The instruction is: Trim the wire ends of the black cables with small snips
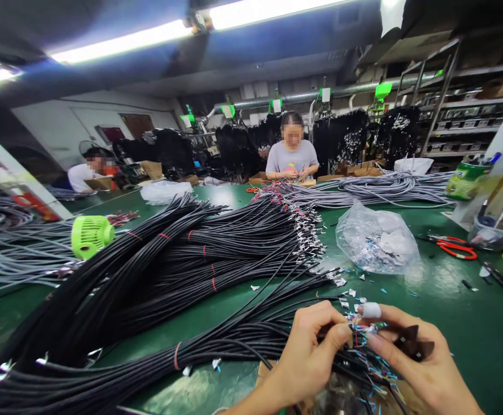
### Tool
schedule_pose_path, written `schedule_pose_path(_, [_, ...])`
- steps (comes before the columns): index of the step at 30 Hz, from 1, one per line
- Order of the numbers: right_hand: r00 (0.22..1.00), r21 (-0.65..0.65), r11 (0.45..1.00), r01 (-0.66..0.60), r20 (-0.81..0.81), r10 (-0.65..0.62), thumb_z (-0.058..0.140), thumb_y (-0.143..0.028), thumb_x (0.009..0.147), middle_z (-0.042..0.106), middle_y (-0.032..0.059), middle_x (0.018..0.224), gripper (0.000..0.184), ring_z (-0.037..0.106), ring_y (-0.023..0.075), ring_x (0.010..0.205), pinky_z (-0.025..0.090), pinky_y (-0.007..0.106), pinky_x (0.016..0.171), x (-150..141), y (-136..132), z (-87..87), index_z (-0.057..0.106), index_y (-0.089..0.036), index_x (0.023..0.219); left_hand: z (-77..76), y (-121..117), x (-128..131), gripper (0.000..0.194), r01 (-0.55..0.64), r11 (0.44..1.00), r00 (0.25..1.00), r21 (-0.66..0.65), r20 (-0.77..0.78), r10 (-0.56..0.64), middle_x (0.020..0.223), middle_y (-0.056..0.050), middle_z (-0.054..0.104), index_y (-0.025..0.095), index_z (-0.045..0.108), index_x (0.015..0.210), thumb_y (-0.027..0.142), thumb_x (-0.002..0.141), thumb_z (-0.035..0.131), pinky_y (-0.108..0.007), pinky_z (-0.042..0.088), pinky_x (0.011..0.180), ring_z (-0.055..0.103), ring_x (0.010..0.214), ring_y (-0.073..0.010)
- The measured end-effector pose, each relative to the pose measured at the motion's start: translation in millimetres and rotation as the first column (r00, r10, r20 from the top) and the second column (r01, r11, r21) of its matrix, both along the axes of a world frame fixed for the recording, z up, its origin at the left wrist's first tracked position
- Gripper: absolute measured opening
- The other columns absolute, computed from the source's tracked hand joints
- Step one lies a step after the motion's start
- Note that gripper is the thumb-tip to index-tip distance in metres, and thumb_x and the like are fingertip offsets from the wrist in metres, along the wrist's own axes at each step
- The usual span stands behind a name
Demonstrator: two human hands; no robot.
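At the lower right, my left hand (pixel 309 346) is closed, thumb and index finger pinching the stripped end of a black cable. Thin coloured wires (pixel 357 329) fan out from that end between my two hands. My right hand (pixel 424 357) meets the wires from the other side with thumb and index finger, the index tip wrapped in white tape. A dark brown object (pixel 413 344) sits within its curled fingers; its kind is unclear. Beneath both hands lie more cable ends with loose wires (pixel 378 369), partly hidden. A bundle of black cables (pixel 147 366) runs left from there.
Larger tied black cable bundles (pixel 169 259) cover the green table (pixel 462 311). A clear bag of scraps (pixel 376 239), red-handled scissors (pixel 456 248) and a pen-like tool (pixel 502 279) lie right. A green fan (pixel 91 236) stands left. A co-worker (pixel 292 155) sits opposite.
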State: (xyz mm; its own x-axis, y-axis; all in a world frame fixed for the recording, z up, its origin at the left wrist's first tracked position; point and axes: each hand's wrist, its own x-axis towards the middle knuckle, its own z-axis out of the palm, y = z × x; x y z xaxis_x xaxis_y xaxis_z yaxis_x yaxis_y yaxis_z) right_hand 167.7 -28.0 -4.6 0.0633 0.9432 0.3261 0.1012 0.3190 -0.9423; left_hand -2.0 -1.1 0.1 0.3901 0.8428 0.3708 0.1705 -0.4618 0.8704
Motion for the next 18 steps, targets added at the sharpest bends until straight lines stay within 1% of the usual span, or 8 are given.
schedule_pose_path(2, [0.997,0.037,0.997,0.067,0.032,-0.068,0.073,-0.025,0.07,0.074,0.0008,0.073,0.021,0.069,0.0154,0.059,0.057,0.019,0.056,-1.8,-1.2,-1.4,0.074,-0.023,0.091,0.0,0.4,0.1,0.044,0.004,1.0,1.0,-0.003,-0.006,-0.004,0.061,-0.002,0.05,0.011,0.062,0.066,0.044,0.09,0.045,-0.024,0.031,0.059,0.045,0.061,-0.0132])
schedule_pose_path(4, [0.99,0.113,0.987,0.111,0.073,-0.12,0.073,-0.023,0.069,0.075,0.0013,0.077,0.018,0.069,0.0155,0.06,0.057,0.019,0.057,-2.0,-0.8,-2.3,0.074,-0.024,0.088,-0.2,0.8,0.3,0.045,0.025,1.0,1.0,-0.016,-0.011,-0.025,0.062,-0.003,0.052,0.011,0.062,0.067,0.045,0.09,0.045,-0.025,0.031,0.059,0.046,0.061,-0.0135])
schedule_pose_path(7, [0.98,0.254,0.963,0.088,0.153,-0.13,0.071,-0.017,0.071,0.075,0.0008,0.081,0.02,0.07,0.0156,0.064,0.058,0.018,0.061,1.0,2.1,-3.1,0.074,-0.026,0.088,0.3,0.7,0.5,0.048,0.083,0.996,0.997,-0.035,-0.003,-0.084,0.061,-0.003,0.052,0.011,0.059,0.064,0.047,0.091,0.042,-0.025,0.033,0.059,0.046,0.061,-0.0132])
schedule_pose_path(9, [0.971,0.309,0.95,0.053,0.207,-0.122,0.068,-0.015,0.073,0.075,0.0007,0.082,0.025,0.07,0.0152,0.064,0.058,0.018,0.061,4.1,4.2,-3.7,0.073,-0.027,0.094,1.4,0.3,0.4,0.049,0.13,0.99,0.991,-0.055,0.009,-0.13,0.061,-0.002,0.051,0.012,0.057,0.061,0.047,0.092,0.041,-0.024,0.033,0.058,0.045,0.059,-0.0124])
schedule_pose_path(11, [0.963,0.344,0.937,0.064,0.224,-0.148,0.068,-0.014,0.073,0.075,0.0002,0.082,0.03,0.07,0.0142,0.062,0.058,0.017,0.059,6.6,5.4,-4.3,0.071,-0.028,0.099,2.5,0.2,0.0,0.05,0.161,0.983,0.987,-0.086,0.019,-0.16,0.06,-0.002,0.049,0.013,0.054,0.059,0.048,0.092,0.04,-0.023,0.032,0.056,0.043,0.057,-0.0115])
schedule_pose_path(14, [0.961,0.358,0.931,0.072,0.225,-0.161,0.071,-0.013,0.07,0.075,-0.0025,0.08,0.034,0.069,0.0116,0.058,0.057,0.013,0.057,6.6,4.4,-4.1,0.071,-0.03,0.1,3.2,0.6,-0.9,0.048,0.158,0.979,0.987,-0.131,0.029,-0.155,0.058,0.0,0.045,0.014,0.052,0.059,0.047,0.091,0.041,-0.022,0.03,0.053,0.039,0.054,-0.0101])
schedule_pose_path(18, [0.98,0.276,0.955,0.11,0.133,-0.151,0.071,-0.014,0.07,0.075,-0.0052,0.078,0.03,0.067,0.0098,0.058,0.054,0.011,0.057,-0.6,0.4,-1.9,0.073,-0.033,0.093,1.6,1.4,-1.6,0.045,0.14,0.979,0.99,-0.148,0.045,-0.134,0.058,0.002,0.042,0.014,0.052,0.059,0.044,0.091,0.043,-0.022,0.028,0.051,0.036,0.051,-0.0087])
